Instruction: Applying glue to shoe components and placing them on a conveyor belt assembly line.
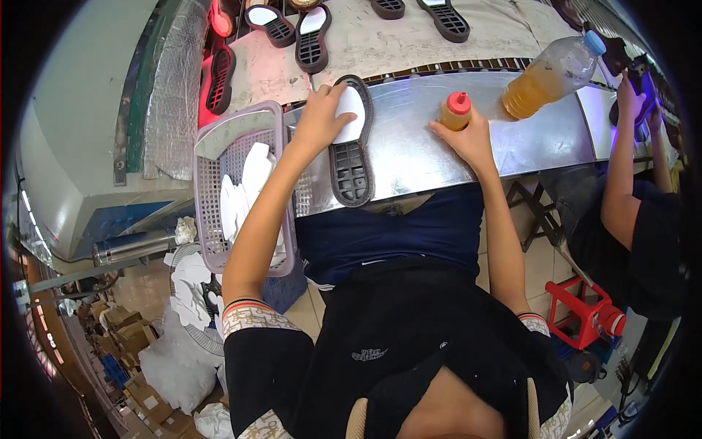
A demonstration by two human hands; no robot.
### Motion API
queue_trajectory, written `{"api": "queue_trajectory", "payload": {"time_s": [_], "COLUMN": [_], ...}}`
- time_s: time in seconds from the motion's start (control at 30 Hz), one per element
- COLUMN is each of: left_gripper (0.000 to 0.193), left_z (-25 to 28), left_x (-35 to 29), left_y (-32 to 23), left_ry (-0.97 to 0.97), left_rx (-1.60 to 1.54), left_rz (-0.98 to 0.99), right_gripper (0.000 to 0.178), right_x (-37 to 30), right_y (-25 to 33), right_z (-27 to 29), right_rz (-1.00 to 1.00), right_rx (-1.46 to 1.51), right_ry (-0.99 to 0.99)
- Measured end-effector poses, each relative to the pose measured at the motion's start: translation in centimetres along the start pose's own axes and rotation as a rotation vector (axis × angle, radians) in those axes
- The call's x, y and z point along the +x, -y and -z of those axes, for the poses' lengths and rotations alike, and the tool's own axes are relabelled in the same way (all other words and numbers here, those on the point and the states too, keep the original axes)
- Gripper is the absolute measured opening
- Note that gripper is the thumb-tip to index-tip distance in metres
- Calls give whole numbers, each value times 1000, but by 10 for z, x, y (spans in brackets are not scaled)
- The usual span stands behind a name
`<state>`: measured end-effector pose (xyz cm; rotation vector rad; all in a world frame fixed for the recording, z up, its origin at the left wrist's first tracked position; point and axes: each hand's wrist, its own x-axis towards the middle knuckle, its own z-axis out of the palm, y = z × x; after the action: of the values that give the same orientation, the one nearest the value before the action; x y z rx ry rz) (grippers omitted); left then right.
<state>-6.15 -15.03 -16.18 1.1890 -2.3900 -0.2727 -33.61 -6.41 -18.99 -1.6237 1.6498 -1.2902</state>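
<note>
A black shoe sole (352, 175) lies lengthwise on the metal bench in front of me, its near half showing an open grid. A white insert (354, 110) covers part of its far half. My left hand (319, 119) is closed over the sole's far left edge, thumb on the insert and fingers near the rim. To the right, my right hand (468, 140) is wrapped round a small squeeze bottle (456, 117) with a red cap and yellowish contents, upright at the bench. Some of the right fingers are hidden behind it.
A pale purple basket (284, 183) of white inserts (247, 183) stands left of the bench. A large plastic bottle (545, 79) of amber liquid is at the right. Several soles (312, 47) lie on the cloth-covered conveyor (395, 47) beyond. A co-worker (621, 168) works at far right.
</note>
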Motion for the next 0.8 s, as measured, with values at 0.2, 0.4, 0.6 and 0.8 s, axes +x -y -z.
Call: {"api": "queue_trajectory", "payload": {"time_s": [0.2, 0.4, 0.6, 0.8], "left_gripper": [26, 27, 27, 25], "left_z": [4, -4, 2, 27], "left_x": [22, 25, 28, 45], "left_y": [6, 27, 27, 11], "left_ry": [-117, -22, -62, 22], "left_rx": [-265, -315, -298, -323], "left_rz": [302, 497, 476, 549], "right_gripper": [50, 53, 53, 54], "right_x": [-2, -1, -1, 0], "right_y": [0, 4, 3, 1], "right_z": [1, -1, -1, 1], "right_rz": [-3, -24, -22, -8], "right_rx": [-16, -28, -19, -5], "right_ry": [13, 16, 30, 19]}}
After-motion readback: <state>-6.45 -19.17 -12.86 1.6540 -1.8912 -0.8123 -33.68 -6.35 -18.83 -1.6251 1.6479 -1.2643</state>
